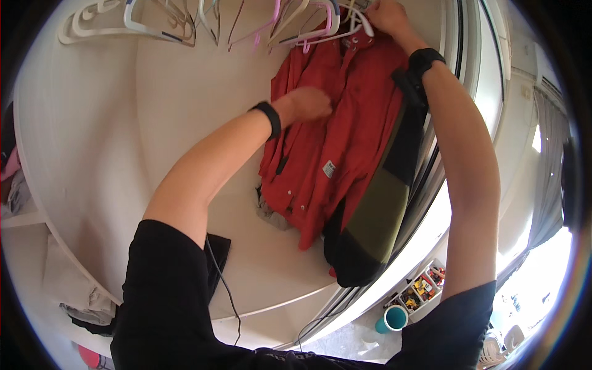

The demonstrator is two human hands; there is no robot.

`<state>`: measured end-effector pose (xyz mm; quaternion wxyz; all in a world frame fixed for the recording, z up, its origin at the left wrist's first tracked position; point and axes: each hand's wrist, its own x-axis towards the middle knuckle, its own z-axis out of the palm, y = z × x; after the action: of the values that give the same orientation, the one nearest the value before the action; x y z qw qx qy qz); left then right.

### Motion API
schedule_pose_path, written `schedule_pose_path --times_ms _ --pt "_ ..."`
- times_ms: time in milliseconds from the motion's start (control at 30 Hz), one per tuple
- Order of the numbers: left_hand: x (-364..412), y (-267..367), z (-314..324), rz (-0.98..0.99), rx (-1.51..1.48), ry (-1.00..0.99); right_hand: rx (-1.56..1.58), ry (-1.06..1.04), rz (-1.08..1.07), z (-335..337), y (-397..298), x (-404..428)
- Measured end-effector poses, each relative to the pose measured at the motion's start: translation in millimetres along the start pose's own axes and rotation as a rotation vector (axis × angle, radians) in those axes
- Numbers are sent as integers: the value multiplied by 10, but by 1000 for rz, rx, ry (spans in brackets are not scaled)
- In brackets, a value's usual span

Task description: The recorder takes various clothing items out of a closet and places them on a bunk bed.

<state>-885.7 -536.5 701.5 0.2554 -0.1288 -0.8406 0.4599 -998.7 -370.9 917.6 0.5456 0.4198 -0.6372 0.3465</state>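
A red jacket (351,106) hangs on a white plastic hanger (356,27) at the upper right of the wardrobe. My right hand (388,17) is raised at the top edge beside the hanger's neck; what its fingers grip is hard to make out. In front of the jacket's chest is my left hand (309,104), blurred, its fingers curled; whether it touches the cloth cannot be told. A black and olive garment (377,217) hangs close behind the jacket on the right.
Several hangers (134,27) line the top. The sliding door's frame (425,175) runs along the right. A black flat item (219,263) and a cable (226,282) are on the wardrobe floor. Folded clothes (90,310) lie lower left. A teal bin (393,319) stands outside, near toy boxes (421,289).
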Motion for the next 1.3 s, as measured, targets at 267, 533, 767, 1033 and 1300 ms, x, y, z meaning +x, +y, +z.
schedule_pose_path --times_ms 267,533,767,1033,1300 --pt "-1221 1711 638 332 -203 -210 99 57 -196 54 0 -241" --pt "-1782 1801 362 -77 -330 -367 53 74 -150 -158 126 -432" --pt "-2307 1726 93 -169 -381 -354 356 -120 262 -630 -318 -1041" --pt "-2436 2122 -108 -228 -455 -172 73 -279 -373 -297 -987 -2382" --pt "-2469 2484 -211 -355 -544 186 402 -1158 -313 -48 -1477 -4318"
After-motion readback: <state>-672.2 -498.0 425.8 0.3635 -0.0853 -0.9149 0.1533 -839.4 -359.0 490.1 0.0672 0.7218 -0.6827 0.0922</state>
